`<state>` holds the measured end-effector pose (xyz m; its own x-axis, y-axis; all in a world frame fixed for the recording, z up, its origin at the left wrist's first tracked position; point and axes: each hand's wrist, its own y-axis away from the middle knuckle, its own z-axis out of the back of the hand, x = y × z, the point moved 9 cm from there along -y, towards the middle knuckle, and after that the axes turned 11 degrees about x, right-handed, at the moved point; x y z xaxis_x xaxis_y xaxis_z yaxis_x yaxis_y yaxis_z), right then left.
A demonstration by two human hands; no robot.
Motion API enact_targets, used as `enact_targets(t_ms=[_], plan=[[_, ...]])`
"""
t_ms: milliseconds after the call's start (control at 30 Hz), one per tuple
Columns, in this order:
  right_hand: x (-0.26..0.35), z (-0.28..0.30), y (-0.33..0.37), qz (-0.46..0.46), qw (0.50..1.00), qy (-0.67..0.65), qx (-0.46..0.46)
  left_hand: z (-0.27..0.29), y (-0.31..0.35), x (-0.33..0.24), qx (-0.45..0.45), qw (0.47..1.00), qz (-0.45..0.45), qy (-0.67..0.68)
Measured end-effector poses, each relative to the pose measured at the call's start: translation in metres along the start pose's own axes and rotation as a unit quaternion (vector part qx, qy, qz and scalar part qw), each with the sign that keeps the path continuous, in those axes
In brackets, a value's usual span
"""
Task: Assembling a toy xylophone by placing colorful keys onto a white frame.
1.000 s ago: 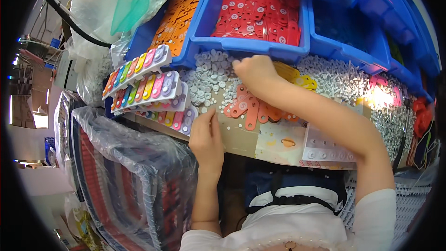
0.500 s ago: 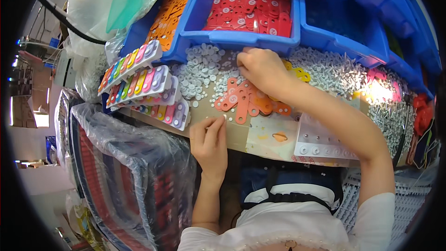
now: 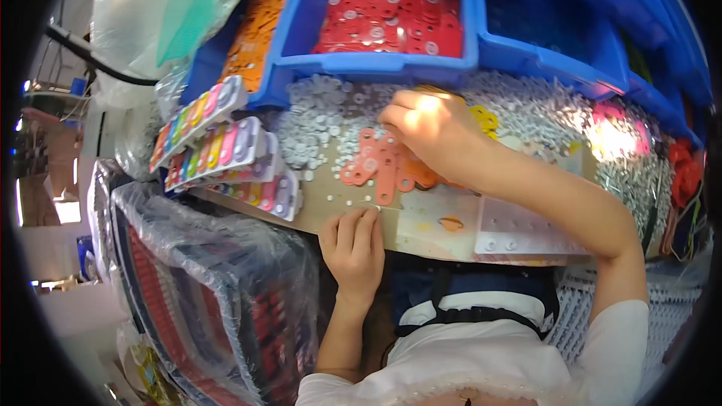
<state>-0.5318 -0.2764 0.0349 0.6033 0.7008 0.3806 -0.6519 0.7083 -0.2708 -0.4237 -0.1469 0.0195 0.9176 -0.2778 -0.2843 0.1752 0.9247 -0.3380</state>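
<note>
My left hand (image 3: 353, 248) is at the front edge of the table, thumb and fingers pinched together, with a tiny white piece (image 3: 377, 209) at the tips. Farther in, my right hand (image 3: 432, 128) has its fingers curled downward over the small white parts; whatever they hold is hidden. Below and beside it lie flat coral-orange bars (image 3: 368, 158) with holes, fanned out in a heap. A white plastic base (image 3: 519, 234) with pegs rests under my right forearm. Round white caps (image 3: 304, 131) are piled left of the orange bars.
Blue bins (image 3: 376, 66) line the back, holding red bars (image 3: 391, 11) and orange bars (image 3: 256, 26). Multicoloured toy xylophones (image 3: 218, 150) are stacked at left. Screws (image 3: 628, 195) lie in a heap at right. A plastic-wrapped stack (image 3: 218, 256) stands left of me.
The view has shifted slightly. My left hand has drawn a little right and nearer to me, still pinched. My right hand has come slightly nearer, away from the red bin's edge, fingers still curled.
</note>
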Motion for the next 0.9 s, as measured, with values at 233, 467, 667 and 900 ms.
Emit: enact_targets(t_ms=[233, 467, 667, 900], plan=[[-0.029, 0.089, 0.155, -0.258, 0.964, -0.041, -0.049, 0.0, -0.002, 0.004, 0.078, 0.956, 0.135, 0.247], [-0.003, 0.095, 0.235, -0.321, 0.939, -0.114, 0.033, -0.026, -0.034, -0.137, 0.182, 0.891, -0.195, 0.368], [-0.009, 0.069, 0.261, -0.399, 0.854, -0.333, -0.005, -0.031, -0.039, -0.144, 0.197, 0.924, -0.176, 0.276], [-0.002, 0.066, 0.229, -0.281, 0.934, -0.218, 0.016, -0.041, -0.026, -0.156, 0.226, 0.908, -0.217, 0.277]])
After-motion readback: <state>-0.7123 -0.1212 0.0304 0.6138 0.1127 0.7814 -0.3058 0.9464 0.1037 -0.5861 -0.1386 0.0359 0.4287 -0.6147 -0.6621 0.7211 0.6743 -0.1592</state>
